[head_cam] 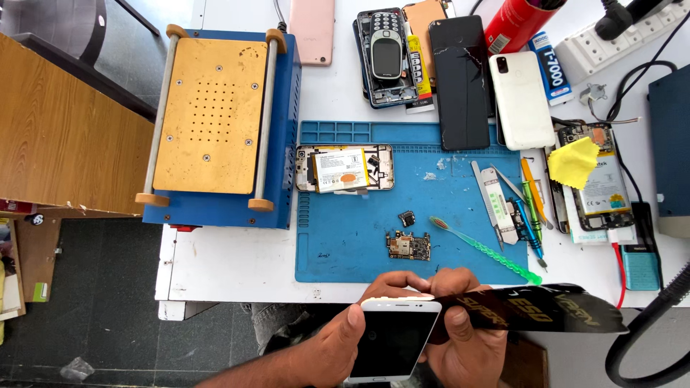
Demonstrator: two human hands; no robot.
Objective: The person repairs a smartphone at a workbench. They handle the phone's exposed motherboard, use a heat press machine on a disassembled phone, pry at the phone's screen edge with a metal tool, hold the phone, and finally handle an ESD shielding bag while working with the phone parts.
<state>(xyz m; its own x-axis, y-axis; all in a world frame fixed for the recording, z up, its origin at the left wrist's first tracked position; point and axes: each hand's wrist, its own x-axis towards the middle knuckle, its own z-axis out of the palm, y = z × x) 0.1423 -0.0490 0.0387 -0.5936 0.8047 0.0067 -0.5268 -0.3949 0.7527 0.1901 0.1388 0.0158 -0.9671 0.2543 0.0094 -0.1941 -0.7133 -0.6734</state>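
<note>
So both hands are down at the near edge of the white table [215, 266], actually hanging just off it over the dark floor. The left hand [332, 352] is curled around the left side of a white-framed smartphone with a dark glass screen [394, 339], thumb laid on the glass. The right hand [466, 338] is closed on the phone's right edge and also pinches one end of a long black glossy strip with gold lettering [535, 307], which runs out to the right along the table edge. Room-wise, the blue silicone work mat [345, 237] has open space in its lower left; the rest is dotted with one opened phone body with a battery [345, 169], one small green circuit board [409, 246] and one green translucent toothbrush [483, 251]. One blue heating machine with a gold plate [215, 115] takes up the left side. Along the far edge I count roughly five other phones, tightly packed, and a bunch of hand tools [514, 205] sits at the mat's right edge.
</note>
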